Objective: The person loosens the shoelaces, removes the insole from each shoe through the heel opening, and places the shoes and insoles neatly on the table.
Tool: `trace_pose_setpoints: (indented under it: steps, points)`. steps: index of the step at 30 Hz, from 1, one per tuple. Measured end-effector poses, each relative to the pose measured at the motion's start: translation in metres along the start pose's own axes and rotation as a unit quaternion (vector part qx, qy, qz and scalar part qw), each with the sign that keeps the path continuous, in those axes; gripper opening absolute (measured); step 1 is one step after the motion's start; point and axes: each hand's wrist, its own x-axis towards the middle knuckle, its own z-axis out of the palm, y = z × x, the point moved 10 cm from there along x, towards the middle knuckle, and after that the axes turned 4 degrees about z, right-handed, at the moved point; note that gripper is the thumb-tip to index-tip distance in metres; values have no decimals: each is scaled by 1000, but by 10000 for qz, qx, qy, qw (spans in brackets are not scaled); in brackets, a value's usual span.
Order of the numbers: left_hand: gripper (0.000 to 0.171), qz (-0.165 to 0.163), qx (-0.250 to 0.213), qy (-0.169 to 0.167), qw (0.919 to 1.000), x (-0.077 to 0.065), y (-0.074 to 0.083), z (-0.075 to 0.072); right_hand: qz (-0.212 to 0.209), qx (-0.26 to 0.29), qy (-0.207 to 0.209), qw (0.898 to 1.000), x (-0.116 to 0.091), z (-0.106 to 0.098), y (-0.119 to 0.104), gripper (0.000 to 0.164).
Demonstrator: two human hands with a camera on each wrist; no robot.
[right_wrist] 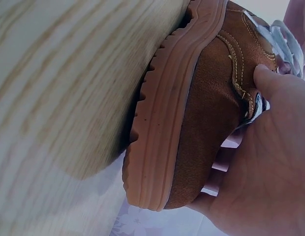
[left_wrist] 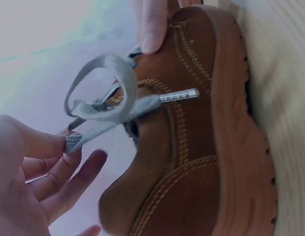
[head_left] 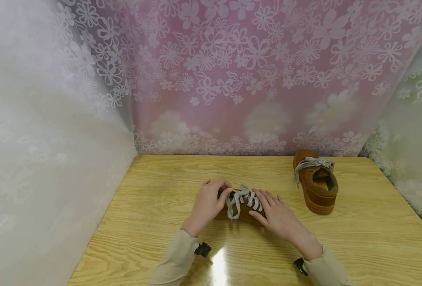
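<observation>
A brown shoe (head_left: 244, 213) with a thick tan sole stands on the table between my hands, its toe to the right. My left hand (head_left: 208, 202) pinches the grey shoelace (left_wrist: 96, 136) between thumb and fingers above the shoe's opening. A loop of lace and a metal-tipped lace end (left_wrist: 179, 95) show in the left wrist view. My right hand (head_left: 282, 217) holds the front of the shoe, its thumb on the near side by the lace rows and its fingers over the toe. The far side of the toe is hidden behind that hand.
A matching brown shoe (head_left: 308, 190) with grey laces stands at the back right, toe pointing away. The wooden table (head_left: 153, 198) meets a pink flowered curtain (head_left: 214, 79) at its far edge. Pale cloth (head_left: 53, 159) hangs along the left.
</observation>
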Motion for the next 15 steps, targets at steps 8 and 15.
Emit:
trace_pose_setpoints:
  steps: [8,15]
  points:
    - [7,-150,-357,613,9974,2,-12,-34,-10,103,-6,9999,0,-1,-1,72]
    - [13,-230,-888,-280,9954,1,-17,-34,41,132,-71,9999,0,0,0,73]
